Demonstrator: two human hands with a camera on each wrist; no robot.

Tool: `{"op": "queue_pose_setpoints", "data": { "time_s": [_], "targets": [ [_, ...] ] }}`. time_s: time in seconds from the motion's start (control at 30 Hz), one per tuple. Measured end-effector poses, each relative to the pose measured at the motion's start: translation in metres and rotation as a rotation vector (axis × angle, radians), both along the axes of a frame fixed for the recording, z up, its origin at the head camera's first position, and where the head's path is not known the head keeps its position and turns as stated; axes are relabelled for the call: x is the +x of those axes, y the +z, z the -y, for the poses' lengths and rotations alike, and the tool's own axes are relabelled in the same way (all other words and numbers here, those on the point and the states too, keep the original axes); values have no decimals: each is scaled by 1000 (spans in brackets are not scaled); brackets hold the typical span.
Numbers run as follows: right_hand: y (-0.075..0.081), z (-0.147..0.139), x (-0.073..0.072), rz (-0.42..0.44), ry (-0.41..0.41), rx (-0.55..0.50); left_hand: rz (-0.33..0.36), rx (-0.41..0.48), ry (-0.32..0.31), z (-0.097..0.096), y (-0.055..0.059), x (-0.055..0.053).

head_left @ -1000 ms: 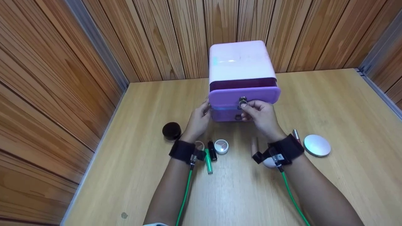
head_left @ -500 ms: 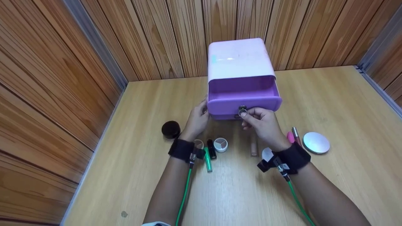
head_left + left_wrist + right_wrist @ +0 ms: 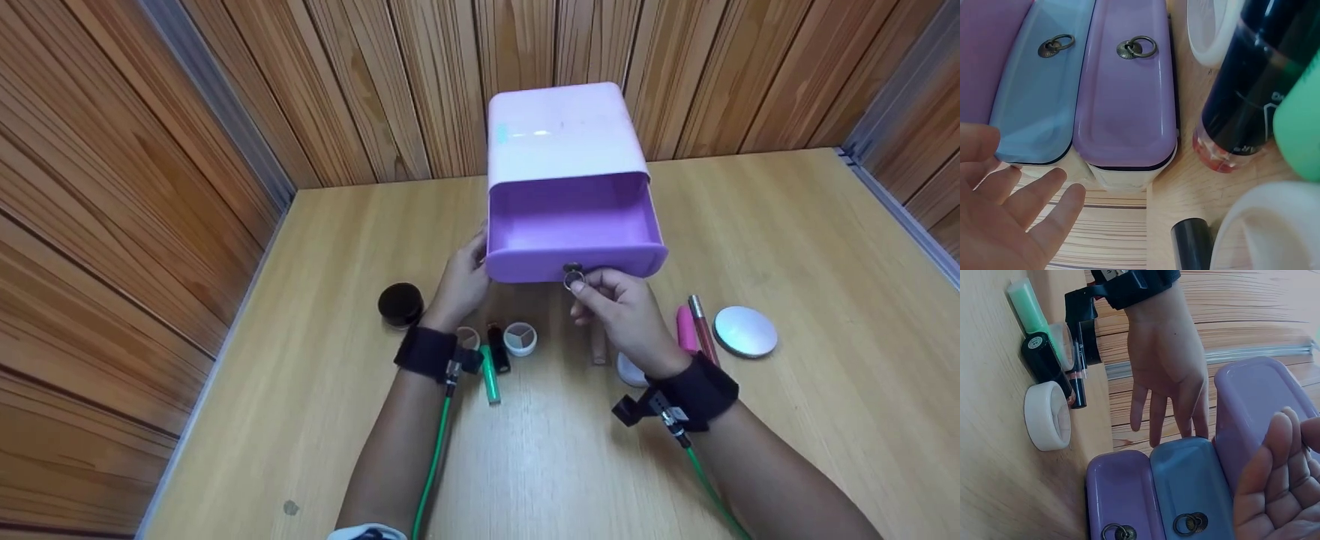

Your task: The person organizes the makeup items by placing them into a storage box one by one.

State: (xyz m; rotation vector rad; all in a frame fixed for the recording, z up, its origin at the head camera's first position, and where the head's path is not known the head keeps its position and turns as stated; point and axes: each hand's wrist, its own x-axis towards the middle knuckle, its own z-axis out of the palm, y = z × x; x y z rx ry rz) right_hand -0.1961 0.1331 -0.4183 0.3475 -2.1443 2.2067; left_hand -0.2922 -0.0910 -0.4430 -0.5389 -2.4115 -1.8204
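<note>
A small cabinet (image 3: 562, 135) with a pale pink top stands at the back of the table. Its top purple drawer (image 3: 525, 268) is pulled well out, and the inside shows bare. My right hand (image 3: 626, 311) pinches the metal ring pull (image 3: 574, 280) on that drawer's front between thumb and fingers. On the cabinet's left side rests my left hand (image 3: 461, 281), its fingers extended and spread in the left wrist view. Below the pulled drawer, a blue drawer (image 3: 1044, 84) and a lower purple drawer (image 3: 1129, 101) are closed, each with a ring pull.
Between the arms lie a green tube (image 3: 490, 379), a black tube (image 3: 498, 349) and a round white palette (image 3: 520, 339). A dark round jar (image 3: 400, 304) sits at left. At right are a pink item (image 3: 685, 328), a slim tube (image 3: 701, 326) and a round compact (image 3: 745, 331).
The top drawer has slid out toward me, from slightly open to well out, with my right hand drawing it by its ring. My left hand has stayed at the cabinet's side.
</note>
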Motion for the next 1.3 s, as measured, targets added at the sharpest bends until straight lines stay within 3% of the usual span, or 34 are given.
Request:
{"op": "queue_pose_setpoints", "data": {
  "time_s": [0.3,0.73,1.03,1.3],
  "targets": [
    [0,-3,9,-55,2,26,2,33,-24,0,-1,1],
    [-7,-12,9,-59,-9,76,20,80,-51,1,-3,1],
    [-6,-38,24,-123,-17,263,26,77,-38,1,0,2],
    [1,-69,41,-182,-81,353,5,69,-29,0,-2,1]
  ]
}}
